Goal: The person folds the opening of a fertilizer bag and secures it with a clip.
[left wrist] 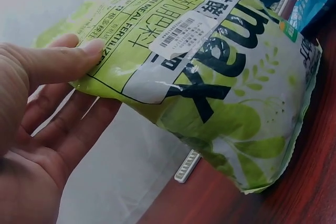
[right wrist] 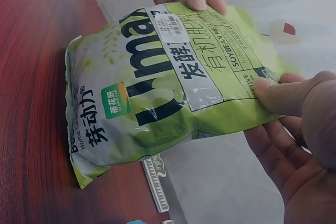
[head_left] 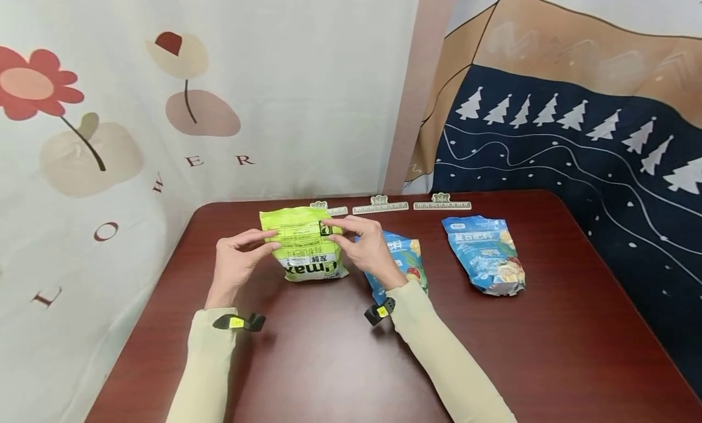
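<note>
A green and white bag of soybean meal fertilizer [head_left: 298, 231] is held between both hands near the table's back left, its print upside down in the head view. My left hand [head_left: 236, 261] pinches one side edge, thumb on the printed face and fingers behind, as the left wrist view shows at the bag [left wrist: 210, 61]. The right hand [head_left: 368, 243] pinches the opposite edge the same way, beside the bag [right wrist: 152, 82] in the right wrist view. Whether the bag's lower end touches the table cannot be told.
A blue bag [head_left: 403, 252] lies partly hidden behind the right hand and wrist. Another blue bag [head_left: 485, 255] lies farther right on the dark red table [head_left: 576, 325]. Ruler-shaped clips, a left one [head_left: 336, 210], a middle one [head_left: 380, 207] and a right one [head_left: 442, 205], line the back edge.
</note>
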Demonstrator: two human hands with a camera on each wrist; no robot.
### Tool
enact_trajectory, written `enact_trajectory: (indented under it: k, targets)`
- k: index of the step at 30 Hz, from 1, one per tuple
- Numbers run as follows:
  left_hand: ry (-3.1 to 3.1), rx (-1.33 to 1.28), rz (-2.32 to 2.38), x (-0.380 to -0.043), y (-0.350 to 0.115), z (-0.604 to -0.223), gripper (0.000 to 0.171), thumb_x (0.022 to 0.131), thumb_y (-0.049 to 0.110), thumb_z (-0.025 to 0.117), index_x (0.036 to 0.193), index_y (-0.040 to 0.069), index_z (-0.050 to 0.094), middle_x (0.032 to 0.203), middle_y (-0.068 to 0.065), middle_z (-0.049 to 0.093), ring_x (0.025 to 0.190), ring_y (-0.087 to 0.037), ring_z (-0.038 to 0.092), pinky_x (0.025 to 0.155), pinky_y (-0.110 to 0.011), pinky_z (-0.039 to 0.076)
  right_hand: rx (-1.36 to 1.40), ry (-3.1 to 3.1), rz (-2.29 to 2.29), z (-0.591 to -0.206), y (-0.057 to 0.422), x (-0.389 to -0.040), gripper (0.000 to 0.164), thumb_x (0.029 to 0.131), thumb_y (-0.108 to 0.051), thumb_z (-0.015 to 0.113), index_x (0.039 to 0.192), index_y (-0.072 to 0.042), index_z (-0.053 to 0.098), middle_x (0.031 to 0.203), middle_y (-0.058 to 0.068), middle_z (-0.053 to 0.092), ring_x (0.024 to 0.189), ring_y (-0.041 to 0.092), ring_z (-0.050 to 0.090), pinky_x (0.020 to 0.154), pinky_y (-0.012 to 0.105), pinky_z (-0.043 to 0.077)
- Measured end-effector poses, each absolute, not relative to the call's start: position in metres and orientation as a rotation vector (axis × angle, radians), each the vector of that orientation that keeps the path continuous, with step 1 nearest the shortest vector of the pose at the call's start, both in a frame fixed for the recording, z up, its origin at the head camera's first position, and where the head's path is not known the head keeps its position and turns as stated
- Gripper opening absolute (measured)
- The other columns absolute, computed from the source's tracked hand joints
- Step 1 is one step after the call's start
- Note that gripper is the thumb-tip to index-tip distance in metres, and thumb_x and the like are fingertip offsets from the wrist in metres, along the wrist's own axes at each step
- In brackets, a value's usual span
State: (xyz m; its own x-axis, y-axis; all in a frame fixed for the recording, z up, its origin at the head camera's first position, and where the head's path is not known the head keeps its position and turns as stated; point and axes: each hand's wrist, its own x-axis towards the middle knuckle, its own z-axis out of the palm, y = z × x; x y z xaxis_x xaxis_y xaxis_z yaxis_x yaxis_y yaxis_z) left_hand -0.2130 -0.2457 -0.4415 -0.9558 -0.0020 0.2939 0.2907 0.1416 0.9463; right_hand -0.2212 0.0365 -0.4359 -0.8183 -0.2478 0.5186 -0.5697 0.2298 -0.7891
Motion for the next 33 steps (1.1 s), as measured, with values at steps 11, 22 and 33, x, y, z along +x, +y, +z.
enact_trajectory:
  k: [11,22,33]
  targets:
    - [-2.293,-0.266,-1.736,-0.208,-0.241,-0.428,0.028,0.084,0.006,0.085,0.111,0.002,0.079,0.093,0.004,0.076,0.072,-0.005,0.061,0.056,-0.014,0.045,0.734,-2.282,1.404,-0.431,0.038,-0.223,0.028,0.089,-0.013,0.080,0.117,-0.011,0.079,0.094,0.004,0.078,0.071,0.010,0.062,0.066,0.025,0.049]
    - [-2.322,-0.335,-1.582,-0.198,-0.225,-0.408,0.010,0.085,0.000,0.081,0.095,-0.001,0.080,0.090,-0.017,0.073,0.078,-0.006,0.062,0.060,-0.014,0.046,0.743,-2.284,1.339,-0.430,0.041,-0.225,0.007,0.091,-0.013,0.079,0.096,-0.012,0.083,0.090,0.001,0.078,0.076,0.010,0.070,0.067,0.032,0.056]
    - [-2.244,-0.442,-1.647,-0.200,-0.223,-0.412,0.008,0.083,-0.008,0.079,0.091,-0.008,0.077,0.114,-0.027,0.071,0.110,-0.020,0.071,0.086,-0.016,0.056,0.752,-2.298,1.366,-0.432,0.043,-0.221,0.007,0.093,-0.008,0.076,0.093,-0.011,0.082,0.099,0.002,0.078,0.077,0.011,0.071,0.061,0.022,0.048]
